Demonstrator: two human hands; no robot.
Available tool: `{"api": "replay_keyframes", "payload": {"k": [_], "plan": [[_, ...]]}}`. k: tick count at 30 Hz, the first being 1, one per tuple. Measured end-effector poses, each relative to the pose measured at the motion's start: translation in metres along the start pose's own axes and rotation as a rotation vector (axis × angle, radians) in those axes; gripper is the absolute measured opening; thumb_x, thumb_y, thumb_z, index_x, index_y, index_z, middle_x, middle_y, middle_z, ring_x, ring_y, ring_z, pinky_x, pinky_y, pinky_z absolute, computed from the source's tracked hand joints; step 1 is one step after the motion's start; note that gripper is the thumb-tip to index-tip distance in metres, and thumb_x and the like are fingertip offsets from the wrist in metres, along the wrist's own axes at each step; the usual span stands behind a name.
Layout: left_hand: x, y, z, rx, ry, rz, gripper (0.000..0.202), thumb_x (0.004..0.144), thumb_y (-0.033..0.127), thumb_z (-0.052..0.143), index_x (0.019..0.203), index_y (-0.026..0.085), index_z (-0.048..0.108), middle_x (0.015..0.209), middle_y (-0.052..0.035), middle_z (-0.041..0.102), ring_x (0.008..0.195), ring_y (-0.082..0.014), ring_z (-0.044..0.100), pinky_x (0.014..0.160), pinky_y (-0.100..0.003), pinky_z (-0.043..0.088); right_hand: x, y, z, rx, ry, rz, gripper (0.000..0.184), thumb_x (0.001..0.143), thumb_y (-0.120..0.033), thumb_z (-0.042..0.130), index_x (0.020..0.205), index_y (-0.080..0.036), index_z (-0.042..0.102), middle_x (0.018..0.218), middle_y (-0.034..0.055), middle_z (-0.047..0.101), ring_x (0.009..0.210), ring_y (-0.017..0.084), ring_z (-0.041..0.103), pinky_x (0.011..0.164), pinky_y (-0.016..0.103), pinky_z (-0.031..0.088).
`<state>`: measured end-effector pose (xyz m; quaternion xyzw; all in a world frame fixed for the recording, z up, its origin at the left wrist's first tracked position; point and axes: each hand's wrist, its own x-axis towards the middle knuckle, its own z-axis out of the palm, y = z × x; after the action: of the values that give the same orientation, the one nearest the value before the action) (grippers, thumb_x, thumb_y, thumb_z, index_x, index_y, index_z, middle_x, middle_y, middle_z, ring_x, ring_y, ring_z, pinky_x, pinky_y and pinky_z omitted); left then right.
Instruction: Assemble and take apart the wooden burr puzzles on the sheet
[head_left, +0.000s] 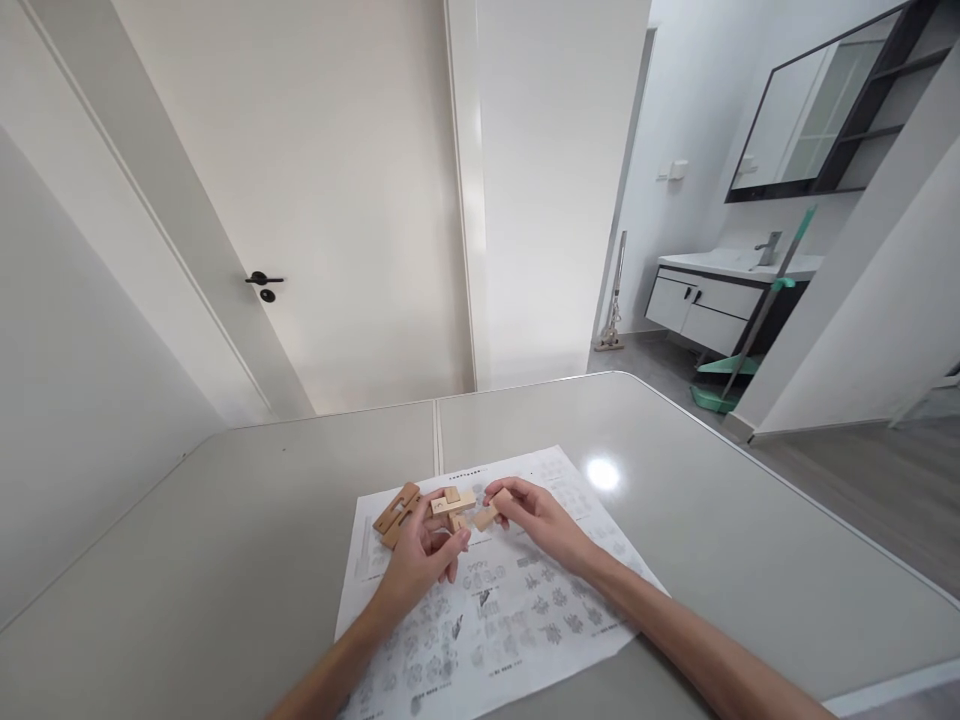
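Note:
My left hand (424, 555) is closed around a few joined pale wooden puzzle pieces (452, 503), holding them just above a printed instruction sheet (510, 610). In my right hand (536, 515), the fingers pinch a small wooden block (487, 516) that touches the joined pieces from the right. Two darker notched wooden bars (397, 512) lie on the sheet, just left of my left hand. My fingers hide part of the pieces.
The sheet lies on a grey table (225, 560) with a seam down its middle. Behind the table stands a white door with a black handle (262, 282). At right are a bathroom vanity (720, 290), a mirror and a green mop (750, 330).

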<state>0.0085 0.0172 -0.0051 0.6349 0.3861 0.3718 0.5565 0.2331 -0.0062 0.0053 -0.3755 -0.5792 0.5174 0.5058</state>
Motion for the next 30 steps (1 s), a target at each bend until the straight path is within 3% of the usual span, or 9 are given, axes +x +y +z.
{"api": "replay_keyframes", "payload": {"k": [3, 7, 14, 18, 22, 26, 30], "plan": [[0.000, 0.001, 0.000, 0.002, 0.013, -0.007, 0.064, 0.087, 0.049, 0.071, 0.135, 0.020, 0.039, 0.075, 0.0034, 0.065, 0.041, -0.0066, 0.051, 0.040, -0.018, 0.035, 0.000, 0.005, 0.002, -0.095, -0.045, -0.078, 0.029, 0.099, -0.048, 0.058, 0.114, -0.025, 0.068, 0.098, 0.0043, 0.060, 0.086, 0.019, 0.060, 0.083, 0.035, 0.052], [-0.002, 0.004, 0.001, 0.000, 0.030, 0.011, 0.064, 0.087, 0.048, 0.072, 0.135, 0.021, 0.039, 0.075, 0.0044, 0.063, 0.041, -0.0060, 0.050, 0.040, -0.018, 0.037, -0.002, 0.012, 0.005, -0.225, -0.008, -0.223, 0.022, 0.101, -0.040, 0.056, 0.115, -0.028, 0.068, 0.107, 0.0063, 0.056, 0.088, 0.019, 0.059, 0.080, 0.035, 0.055], [-0.004, 0.007, 0.006, 0.006, 0.101, 0.031, 0.067, 0.084, 0.047, 0.074, 0.135, 0.023, 0.039, 0.079, 0.0034, 0.064, 0.041, -0.0053, 0.048, 0.041, -0.019, 0.043, -0.006, 0.017, 0.008, -0.554, -0.001, -0.397, 0.030, 0.103, -0.019, 0.048, 0.131, -0.027, 0.051, 0.123, 0.0103, 0.056, 0.109, 0.023, 0.060, 0.093, 0.042, 0.056], [-0.005, 0.006, 0.008, 0.048, 0.161, 0.066, 0.066, 0.084, 0.046, 0.074, 0.136, 0.024, 0.040, 0.079, 0.0038, 0.064, 0.042, -0.0056, 0.047, 0.041, -0.020, 0.044, -0.008, 0.018, 0.010, -0.631, 0.023, -0.421, 0.024, 0.103, -0.018, 0.051, 0.126, -0.027, 0.051, 0.113, 0.0076, 0.065, 0.097, 0.022, 0.065, 0.085, 0.039, 0.059], [-0.008, 0.006, 0.009, 0.131, 0.130, 0.083, 0.064, 0.086, 0.045, 0.072, 0.139, 0.024, 0.041, 0.072, 0.0064, 0.060, 0.043, -0.0075, 0.049, 0.043, -0.021, 0.046, -0.008, 0.020, 0.010, -0.647, 0.086, -0.480, 0.018, 0.103, -0.021, 0.055, 0.120, -0.027, 0.056, 0.108, 0.0052, 0.069, 0.092, 0.021, 0.069, 0.082, 0.036, 0.060], [-0.010, 0.007, 0.009, 0.257, 0.130, 0.096, 0.064, 0.087, 0.043, 0.071, 0.141, 0.024, 0.042, 0.063, 0.0092, 0.053, 0.045, -0.0092, 0.050, 0.045, -0.021, 0.046, -0.008, 0.020, 0.009, -0.699, 0.099, -0.539, 0.026, 0.104, -0.022, 0.053, 0.129, -0.027, 0.055, 0.117, 0.0083, 0.068, 0.097, 0.021, 0.070, 0.082, 0.034, 0.061], [-0.012, 0.009, 0.010, 0.343, 0.190, 0.124, 0.063, 0.085, 0.042, 0.071, 0.139, 0.023, 0.045, 0.059, 0.0104, 0.048, 0.046, -0.0099, 0.049, 0.046, -0.020, 0.043, -0.009, 0.019, 0.009, -0.774, 0.110, -0.588, 0.025, 0.104, -0.021, 0.055, 0.128, -0.028, 0.057, 0.108, 0.0063, 0.071, 0.094, 0.021, 0.070, 0.079, 0.034, 0.061]]}}
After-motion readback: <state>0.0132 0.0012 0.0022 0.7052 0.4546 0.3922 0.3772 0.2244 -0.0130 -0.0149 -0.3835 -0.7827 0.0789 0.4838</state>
